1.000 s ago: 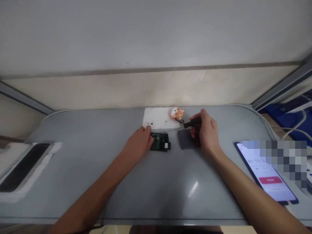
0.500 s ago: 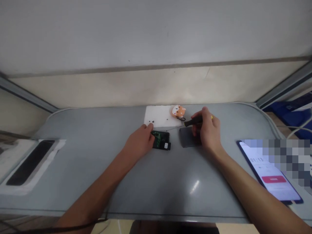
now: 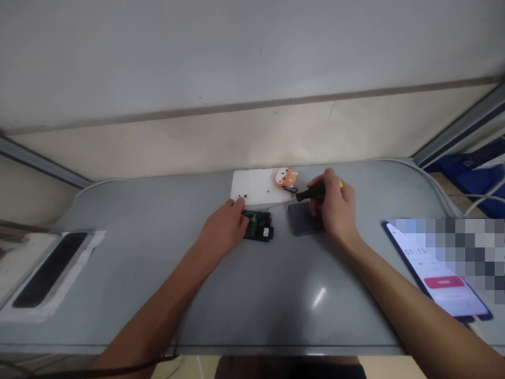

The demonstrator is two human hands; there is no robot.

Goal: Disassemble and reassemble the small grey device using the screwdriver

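Actually, very little has changed in the last second: the camera view has shifted slightly, and both hands keep nearly the same posture, so I judge that the work at the board's far edge stands almost at the same point. The left hand (image 3: 223,229) is closed on the left end of the circuit board (image 3: 260,223), which lies on the counter (image 3: 236,305), just near of the white sheet (image 3: 252,181). The right hand (image 3: 337,210) grips the screwdriver (image 3: 310,194) by its handle, and the shaft points left toward the board's far right corner (whether the tip touches it, I cannot tell). The board looks thin and dark, green toward the left and black toward the right, with a small white label (image 3: 265,231). To its right, apart from it, lies a dark flat plate (image 3: 302,221), partly behind the right hand.
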